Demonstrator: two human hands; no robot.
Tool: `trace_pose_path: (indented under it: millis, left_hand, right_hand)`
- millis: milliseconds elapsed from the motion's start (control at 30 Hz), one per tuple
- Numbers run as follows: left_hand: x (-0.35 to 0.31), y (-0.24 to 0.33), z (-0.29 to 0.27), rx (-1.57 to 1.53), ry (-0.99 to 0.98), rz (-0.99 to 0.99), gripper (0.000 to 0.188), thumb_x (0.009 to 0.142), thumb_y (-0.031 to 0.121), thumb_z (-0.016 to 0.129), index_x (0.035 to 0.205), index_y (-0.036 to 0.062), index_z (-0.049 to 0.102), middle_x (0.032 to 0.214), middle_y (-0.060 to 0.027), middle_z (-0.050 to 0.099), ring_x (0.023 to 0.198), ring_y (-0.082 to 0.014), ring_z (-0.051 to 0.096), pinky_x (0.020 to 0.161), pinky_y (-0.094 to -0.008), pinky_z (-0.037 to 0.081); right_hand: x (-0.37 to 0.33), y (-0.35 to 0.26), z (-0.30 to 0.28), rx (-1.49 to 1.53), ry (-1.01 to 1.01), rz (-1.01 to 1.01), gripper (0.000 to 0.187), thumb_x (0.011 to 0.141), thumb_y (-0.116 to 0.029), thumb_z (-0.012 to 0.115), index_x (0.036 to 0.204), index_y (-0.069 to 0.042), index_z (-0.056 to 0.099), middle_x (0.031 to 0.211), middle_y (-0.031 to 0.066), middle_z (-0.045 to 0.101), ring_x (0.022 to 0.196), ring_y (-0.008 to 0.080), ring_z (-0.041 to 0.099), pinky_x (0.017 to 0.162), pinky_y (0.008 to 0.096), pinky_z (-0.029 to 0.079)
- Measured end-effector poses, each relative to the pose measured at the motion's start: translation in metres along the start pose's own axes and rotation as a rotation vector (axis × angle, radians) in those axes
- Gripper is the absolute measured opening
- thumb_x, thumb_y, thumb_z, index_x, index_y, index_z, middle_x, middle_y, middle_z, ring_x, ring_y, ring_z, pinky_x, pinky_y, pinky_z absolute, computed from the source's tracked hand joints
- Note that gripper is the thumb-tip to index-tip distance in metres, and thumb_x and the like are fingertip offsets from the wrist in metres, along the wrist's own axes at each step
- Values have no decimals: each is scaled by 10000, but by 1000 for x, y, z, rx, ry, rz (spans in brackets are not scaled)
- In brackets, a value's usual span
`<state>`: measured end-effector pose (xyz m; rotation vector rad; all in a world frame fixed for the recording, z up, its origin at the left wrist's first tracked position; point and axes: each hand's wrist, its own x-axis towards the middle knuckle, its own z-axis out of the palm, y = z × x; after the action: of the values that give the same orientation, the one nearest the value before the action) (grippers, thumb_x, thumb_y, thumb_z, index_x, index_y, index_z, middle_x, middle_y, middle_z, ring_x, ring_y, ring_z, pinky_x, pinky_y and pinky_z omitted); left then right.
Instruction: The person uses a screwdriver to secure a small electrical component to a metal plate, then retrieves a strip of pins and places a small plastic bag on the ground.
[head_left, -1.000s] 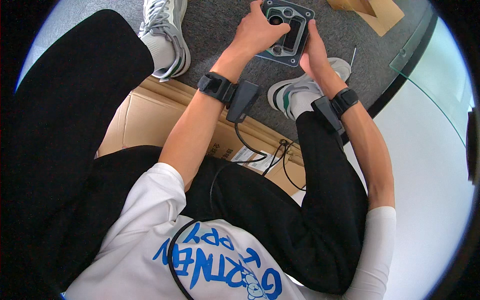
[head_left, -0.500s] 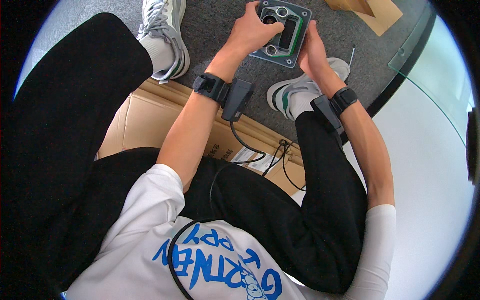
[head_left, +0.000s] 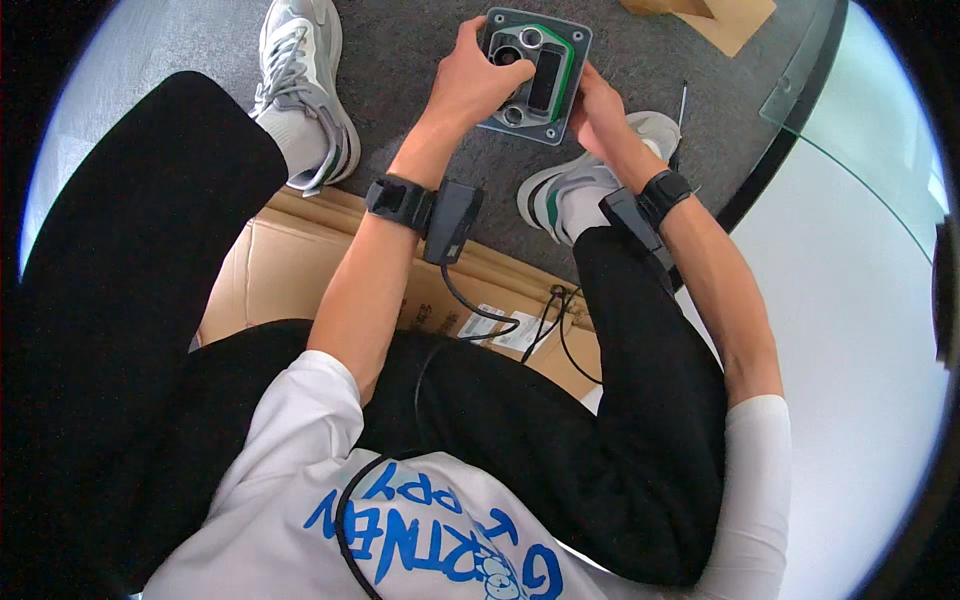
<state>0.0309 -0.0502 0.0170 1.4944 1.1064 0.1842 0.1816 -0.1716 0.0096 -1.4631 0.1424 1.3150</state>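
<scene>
Between my hands is a grey rectangular device panel (head_left: pixel 551 128) with a screw hole at each visible corner. On its face are a green edging line, a dark oblong window, a dark round opening and two shiny metal rings. My left hand (head_left: pixel 470 85) grips its left side, the thumb lying across the face by the round opening and the fingers bent around the edge. Against the right edge is my right hand (head_left: pixel 600 112), closed on the panel with its fingertips hidden behind it. Each wrist carries a black strap with a small black box.
A screwdriver-like thin shaft (head_left: pixel 684 108) stands beside my right shoe (head_left: pixel 560 185). Brown cardboard (head_left: pixel 735 25) lies at the far right, near a glass pane (head_left: pixel 870 110). A large cardboard box (head_left: pixel 290 255) is under my legs. A black cable (head_left: pixel 465 295) runs from the left wrist box.
The whole view has shifted slightly, so panel, hands and shoes appear a little lower and further left. Both hands keep the same hold on the panel.
</scene>
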Motion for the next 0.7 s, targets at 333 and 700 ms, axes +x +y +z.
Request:
trace_pose_path:
  millis: [333, 700]
  left_hand:
    - [0, 20, -4, 10, -72, 59, 915, 685, 349, 776, 1486, 94, 413, 1240, -213, 639, 1106, -325, 661, 953, -403, 517]
    - [-3, 44, -15, -22, -143, 61, 889, 692, 304, 772, 1479, 82, 423, 1183, -200, 645, 994, -287, 685, 868, -367, 550]
  right_hand:
    - [3, 0, -7, -37, -11, -18, 299, 1053, -80, 421, 1324, -82, 547, 1214, 67, 657, 1058, 176, 651, 916, 357, 552]
    - [-1, -3, -21, 119, -151, 11, 222, 1034, -94, 507, 1225, -58, 614, 1120, 69, 687, 967, 170, 686, 830, 338, 586]
